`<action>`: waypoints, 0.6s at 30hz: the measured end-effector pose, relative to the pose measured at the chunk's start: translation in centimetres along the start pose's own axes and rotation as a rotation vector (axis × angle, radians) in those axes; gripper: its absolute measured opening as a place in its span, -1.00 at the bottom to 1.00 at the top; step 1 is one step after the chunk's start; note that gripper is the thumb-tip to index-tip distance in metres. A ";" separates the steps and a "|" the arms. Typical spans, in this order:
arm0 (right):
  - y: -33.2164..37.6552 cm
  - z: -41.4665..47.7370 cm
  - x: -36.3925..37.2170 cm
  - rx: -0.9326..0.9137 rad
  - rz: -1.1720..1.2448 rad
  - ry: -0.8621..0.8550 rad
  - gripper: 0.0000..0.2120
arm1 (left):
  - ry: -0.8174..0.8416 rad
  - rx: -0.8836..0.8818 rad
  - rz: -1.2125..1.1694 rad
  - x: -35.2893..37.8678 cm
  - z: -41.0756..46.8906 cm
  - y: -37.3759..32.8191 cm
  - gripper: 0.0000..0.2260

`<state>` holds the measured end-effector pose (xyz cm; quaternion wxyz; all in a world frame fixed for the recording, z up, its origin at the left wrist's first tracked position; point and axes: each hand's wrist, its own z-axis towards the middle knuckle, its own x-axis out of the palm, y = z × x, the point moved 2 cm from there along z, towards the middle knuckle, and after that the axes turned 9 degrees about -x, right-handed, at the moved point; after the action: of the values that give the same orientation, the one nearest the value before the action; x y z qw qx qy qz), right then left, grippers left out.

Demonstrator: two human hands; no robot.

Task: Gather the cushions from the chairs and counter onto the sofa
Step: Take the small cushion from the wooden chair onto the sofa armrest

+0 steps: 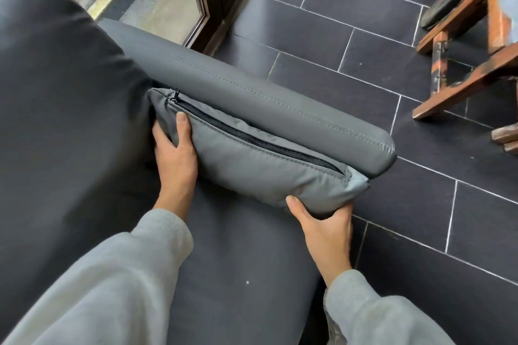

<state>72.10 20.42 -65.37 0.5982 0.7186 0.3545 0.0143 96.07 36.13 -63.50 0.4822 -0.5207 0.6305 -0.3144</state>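
Observation:
A grey cushion with a black zip along its top edge stands on the dark sofa seat, leaning against the sofa's grey armrest. My left hand grips the cushion's left end, thumb on its face and fingers behind. At the cushion's lower right corner, my right hand holds it from below, with the thumb on top. The dark sofa back rises at the left.
A wooden chair with a dark seat pad stands on the dark tiled floor at the upper right. A glass door with a dark frame is just beyond the armrest.

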 end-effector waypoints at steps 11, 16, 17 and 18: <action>0.5 -0.3 -3.0 0.109 0.016 0.237 0.24 | -0.016 -0.198 0.147 0.1 -4.7 1.4 -0.24; 2.2 -0.8 -5.9 0.110 -0.085 0.270 0.27 | 0.078 -0.180 0.251 -0.2 -8.4 0.1 -0.16; 2.8 -0.7 -6.7 0.117 -0.101 0.275 0.26 | 0.104 -0.178 0.282 -0.1 -9.1 -0.6 -0.14; 3.6 -0.6 -7.5 0.120 -0.117 0.281 0.24 | 0.126 -0.178 0.315 0.1 -9.9 -1.5 -0.14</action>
<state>67.98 16.81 -59.08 0.4986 0.7219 0.4763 0.0585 87.39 34.61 -58.82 0.4369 -0.4355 0.7585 -0.2102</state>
